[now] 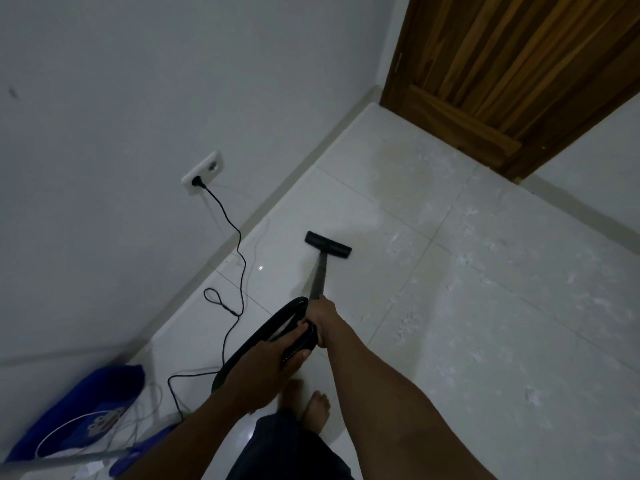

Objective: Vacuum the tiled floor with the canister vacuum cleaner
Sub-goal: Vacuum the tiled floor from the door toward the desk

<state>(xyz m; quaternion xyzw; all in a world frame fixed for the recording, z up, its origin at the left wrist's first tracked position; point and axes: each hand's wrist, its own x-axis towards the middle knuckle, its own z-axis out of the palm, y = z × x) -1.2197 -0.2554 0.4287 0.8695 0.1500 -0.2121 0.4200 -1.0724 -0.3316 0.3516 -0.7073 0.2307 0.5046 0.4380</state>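
Observation:
The black floor nozzle (328, 244) rests flat on the white tiled floor (485, 323), a little way out from the left wall. A dark wand (319, 277) slopes back from it to my right hand (323, 315), which grips its upper end. My left hand (273, 362) is closed around the black ribbed hose (258, 336) just behind the handle. The hose loops down to the left and out of sight behind my arm. The canister itself is not in view. White dust and flecks cover the tiles to the right of the nozzle.
A black power cord (232, 271) runs from a wall socket (202, 173) down over the floor at left. A blue object (86, 414) with white cables lies at lower left. A wooden door (512, 74) stands at upper right. My bare feet (311, 403) are below the hose.

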